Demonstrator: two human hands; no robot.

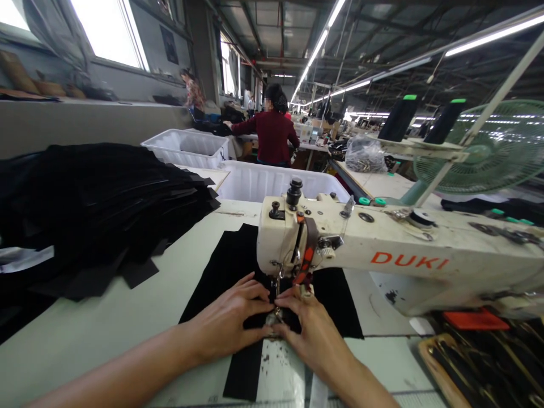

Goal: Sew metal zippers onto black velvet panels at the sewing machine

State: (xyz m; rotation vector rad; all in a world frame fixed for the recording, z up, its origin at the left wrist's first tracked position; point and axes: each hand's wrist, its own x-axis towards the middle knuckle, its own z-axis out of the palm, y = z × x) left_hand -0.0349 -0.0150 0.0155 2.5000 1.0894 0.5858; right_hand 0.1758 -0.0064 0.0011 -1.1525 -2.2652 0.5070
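Black fabric [225,266] lies flat under the head of a white sewing machine [335,232] marked DUKI. My left hand [232,317] rests on this cloth just left of the needle, its fingers stretched out and thumb apart. From the right, my right hand [308,323] touches the cloth beside the presser foot [275,317], thumb and forefinger spread around it. The fingertips of both hands nearly meet at the foot. A narrow black strip [243,368] of the material extends toward me below my left hand. Stitching under the foot is too small to make out.
A large pile of black cut pieces [97,209] covers the table's left side. White plastic bins [280,178] stand behind the machine. At right are a wooden tray [442,362] of dark zipper-like parts, thread cones [397,120] and a green fan [488,147]. A co-worker [274,133] works ahead.
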